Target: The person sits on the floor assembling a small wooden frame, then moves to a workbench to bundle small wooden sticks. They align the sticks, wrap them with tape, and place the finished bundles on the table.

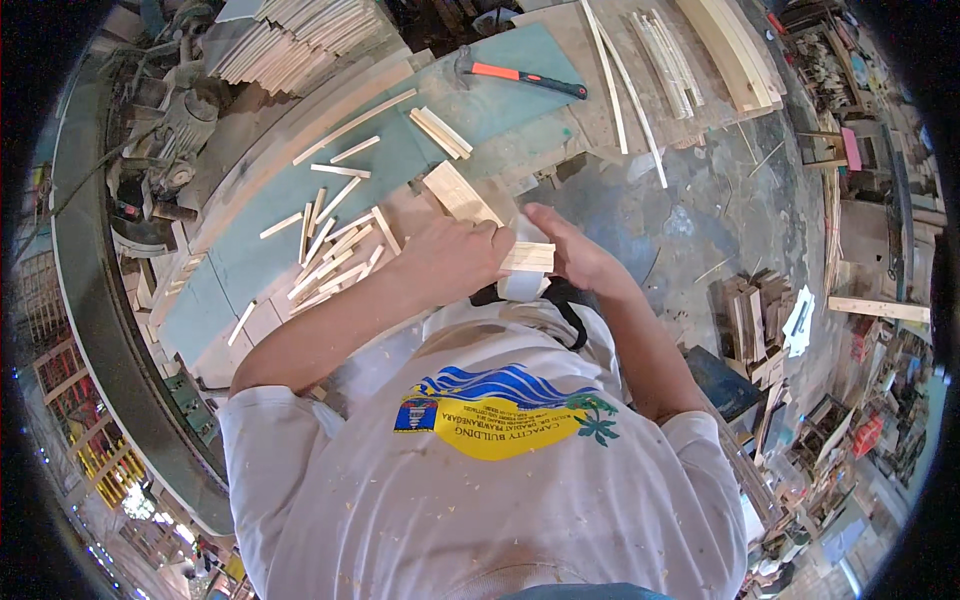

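My left hand (458, 258) is closed around a small bundle of pale wooden strips (528, 257), whose ends poke out toward my right hand. Just past the left knuckles lies a flat row of pale wooden strips (460, 190); my fingers hide whether it joins the bundle. My right hand (585, 255) is beside the bundle's end, its fingers stretched out and apart. A whitish piece (524, 286) shows below the bundle, its kind unclear. Left of my left hand, several short wooden sticks (330, 265) lie loose on a greenish board (215, 300).
A hammer (525, 76) with an orange and black handle lies at the far side. Long strips (625, 85) and planks (725, 50) are at the far right. Stacked slats (300, 40) and machinery (180, 120) stand far left. Scrap wood (750, 320) sits on the right.
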`<state>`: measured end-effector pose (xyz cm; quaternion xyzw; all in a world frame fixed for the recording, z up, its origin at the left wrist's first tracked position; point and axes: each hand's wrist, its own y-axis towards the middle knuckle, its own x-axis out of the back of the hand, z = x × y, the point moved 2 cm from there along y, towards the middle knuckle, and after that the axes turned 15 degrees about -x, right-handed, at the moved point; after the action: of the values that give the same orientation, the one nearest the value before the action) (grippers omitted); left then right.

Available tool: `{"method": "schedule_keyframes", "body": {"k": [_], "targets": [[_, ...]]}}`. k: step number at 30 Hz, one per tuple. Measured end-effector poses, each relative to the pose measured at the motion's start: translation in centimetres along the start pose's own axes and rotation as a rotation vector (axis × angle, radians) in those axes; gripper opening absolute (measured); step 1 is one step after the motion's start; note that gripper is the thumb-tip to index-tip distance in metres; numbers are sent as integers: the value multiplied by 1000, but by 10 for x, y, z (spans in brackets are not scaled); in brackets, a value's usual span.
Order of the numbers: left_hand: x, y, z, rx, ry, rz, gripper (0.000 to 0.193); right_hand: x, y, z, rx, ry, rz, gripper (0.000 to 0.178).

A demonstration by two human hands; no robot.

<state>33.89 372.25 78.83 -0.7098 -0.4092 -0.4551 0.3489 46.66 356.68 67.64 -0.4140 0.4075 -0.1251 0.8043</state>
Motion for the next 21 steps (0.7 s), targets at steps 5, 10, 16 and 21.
{"method": "schedule_keyframes", "body": {"k": [5, 10, 16, 21], "targets": [[-9, -3, -6, 50, -66, 47, 39, -15, 14, 18, 78, -94, -189, 56], [-20, -8, -10, 136, -136, 119, 39, -22, -2, 66, 318, -67, -139, 56], [-32, -14, 11, 145, -1, -45, 37, -67, -54, 98, 234, 158, 101, 44], [-45, -24, 27, 207, 84, -46, 33, -78, -52, 79, 198, 50, 24, 40]]}}
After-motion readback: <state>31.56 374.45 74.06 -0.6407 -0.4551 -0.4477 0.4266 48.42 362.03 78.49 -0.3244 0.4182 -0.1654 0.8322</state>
